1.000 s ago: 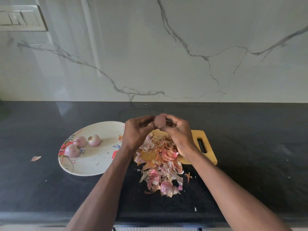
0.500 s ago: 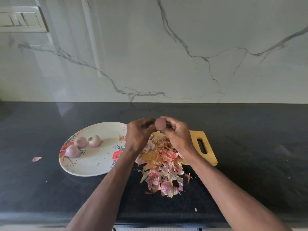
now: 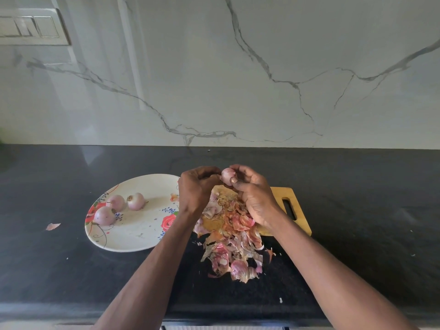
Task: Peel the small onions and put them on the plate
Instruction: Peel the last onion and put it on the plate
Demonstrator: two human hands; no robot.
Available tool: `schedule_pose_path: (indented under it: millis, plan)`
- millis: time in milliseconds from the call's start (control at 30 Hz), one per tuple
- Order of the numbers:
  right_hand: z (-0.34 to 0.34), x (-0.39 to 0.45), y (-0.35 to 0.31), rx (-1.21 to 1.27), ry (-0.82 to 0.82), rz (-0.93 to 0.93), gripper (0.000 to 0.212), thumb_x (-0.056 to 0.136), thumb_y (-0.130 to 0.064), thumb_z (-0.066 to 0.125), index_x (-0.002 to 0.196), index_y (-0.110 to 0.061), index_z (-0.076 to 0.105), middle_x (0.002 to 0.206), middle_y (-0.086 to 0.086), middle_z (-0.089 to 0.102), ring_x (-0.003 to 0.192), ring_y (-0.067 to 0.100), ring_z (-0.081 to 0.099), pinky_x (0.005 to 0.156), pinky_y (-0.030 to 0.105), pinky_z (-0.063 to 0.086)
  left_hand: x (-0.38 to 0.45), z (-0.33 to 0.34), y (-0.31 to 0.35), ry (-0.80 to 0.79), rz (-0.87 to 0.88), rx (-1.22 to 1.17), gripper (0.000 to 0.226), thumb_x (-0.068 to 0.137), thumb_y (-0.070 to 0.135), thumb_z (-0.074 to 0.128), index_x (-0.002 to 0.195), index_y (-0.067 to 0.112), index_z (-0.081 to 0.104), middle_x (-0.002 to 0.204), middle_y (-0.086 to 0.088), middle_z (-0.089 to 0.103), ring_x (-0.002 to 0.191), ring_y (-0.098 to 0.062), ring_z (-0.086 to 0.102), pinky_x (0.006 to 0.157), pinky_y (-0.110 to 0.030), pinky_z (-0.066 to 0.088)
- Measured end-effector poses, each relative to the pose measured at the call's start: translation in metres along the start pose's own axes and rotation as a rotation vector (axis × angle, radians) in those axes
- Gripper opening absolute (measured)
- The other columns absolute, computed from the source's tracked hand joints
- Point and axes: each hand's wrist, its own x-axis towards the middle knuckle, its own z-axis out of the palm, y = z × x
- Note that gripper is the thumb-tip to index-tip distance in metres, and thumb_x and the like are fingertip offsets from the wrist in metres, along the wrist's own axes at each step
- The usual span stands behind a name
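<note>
Both hands met above the peel pile [image 3: 229, 236]: the right hand [image 3: 253, 195] pinched a small onion [image 3: 227, 175] in its grip, the left hand [image 3: 196, 186] curled against it. Three onions [image 3: 136, 200] lay on the plate [image 3: 133, 236], on the dark surface [image 3: 357, 198]

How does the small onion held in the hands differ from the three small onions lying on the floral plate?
The small pinkish onion is held up between the fingers of the left hand and right hand, above the pile of peels; the three onions on the plate rest on the white floral plate, untouched. The held one is partly hidden; those three show fully. All are small, round and pale pink.
</note>
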Motion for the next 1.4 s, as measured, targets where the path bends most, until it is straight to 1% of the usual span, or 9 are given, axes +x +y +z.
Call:
schedule_pose_path:
  millis: [333,467,533,667,800,1000,1133,1300,1400]
  plan:
    - [0.001,0.001,-0.007,0.283,-0.044,0.128,0.034,0.093,0.018,0.047,0.117,-0.001,0.062,0.113,0.018,0.070,0.097,0.024,0.071,0.087,0.033,0.061,-0.005,0.005,0.005,0.086,0.086,0.177,0.018,0.088,0.005,0.070,0.103,0.009,0.079,0.086,0.006,0.072,0.081,0.002,0.068,0.071,-0.011,0.054]
    - [0.002,-0.001,-0.008,0.158,-0.036,0.150,0.019,0.089,-0.004,0.067,0.107,-0.008,0.071,0.103,0.010,0.076,0.094,0.021,0.072,0.085,0.034,0.060,-0.006,0.004,0.004,0.086,0.098,0.194,0.019,0.090,0.006,0.069,0.107,0.008,0.078,0.089,0.006,0.073,0.085,-0.003,0.070,0.076,-0.016,0.056]
    - [0.001,-0.002,-0.008,0.097,-0.008,0.155,0.027,0.078,-0.015,0.078,0.103,-0.010,0.073,0.101,0.010,0.077,0.094,0.023,0.072,0.084,0.036,0.059,-0.006,0.003,0.003,0.066,0.110,0.197,0.020,0.090,0.007,0.069,0.107,0.008,0.078,0.089,0.005,0.073,0.085,-0.007,0.072,0.078,-0.021,0.058]
    - [0.001,0.001,-0.006,0.139,0.071,0.142,0.024,0.083,0.006,0.072,0.104,-0.005,0.070,0.105,0.017,0.073,0.096,0.029,0.070,0.088,0.038,0.058,-0.005,0.005,0.003,0.068,0.074,0.163,0.021,0.089,0.006,0.070,0.108,0.007,0.077,0.094,0.000,0.075,0.087,-0.009,0.072,0.079,-0.022,0.058]
    - [-0.002,0.004,-0.009,0.313,0.022,0.114,0.029,0.088,0.017,0.057,0.112,0.001,0.061,0.113,0.018,0.069,0.103,0.031,0.069,0.088,0.037,0.061,0.001,-0.001,-0.001,0.160,0.031,0.240,0.021,0.088,0.004,0.065,0.103,0.007,0.079,0.092,-0.003,0.077,0.075,-0.009,0.068,0.066,-0.017,0.054]
    - [-0.004,0.006,-0.011,0.441,-0.084,0.131,0.040,0.088,0.025,0.048,0.120,0.002,0.058,0.132,0.024,0.061,0.124,0.040,0.060,0.099,0.044,0.053,0.002,-0.003,-0.004,0.042,-0.001,0.422,0.032,0.094,0.005,0.057,0.121,0.011,0.073,0.120,-0.007,0.073,0.108,-0.021,0.069,0.094,-0.029,0.052]
    - [-0.006,0.006,-0.012,0.363,-0.094,0.125,0.044,0.087,0.024,0.047,0.119,-0.003,0.060,0.124,0.021,0.064,0.112,0.031,0.064,0.092,0.033,0.056,0.004,-0.008,0.000,-0.074,0.009,0.164,0.029,0.091,0.011,0.066,0.118,0.015,0.075,0.115,0.001,0.075,0.107,-0.018,0.071,0.097,-0.040,0.056]
    - [-0.008,0.005,-0.011,0.262,-0.100,0.079,0.044,0.086,0.023,0.053,0.117,-0.006,0.063,0.123,0.019,0.068,0.109,0.033,0.066,0.097,0.039,0.055,-0.002,-0.006,0.003,-0.155,0.138,0.116,0.022,0.088,0.016,0.077,0.109,0.018,0.079,0.099,0.015,0.075,0.094,0.004,0.071,0.080,-0.016,0.054]
    - [-0.007,0.003,-0.011,0.140,-0.086,0.024,0.042,0.084,0.018,0.061,0.115,-0.010,0.065,0.120,0.013,0.071,0.106,0.028,0.070,0.094,0.037,0.056,-0.002,-0.006,0.002,-0.173,0.183,0.168,0.024,0.089,0.014,0.074,0.112,0.017,0.078,0.103,0.010,0.076,0.092,0.004,0.071,0.078,-0.014,0.054]
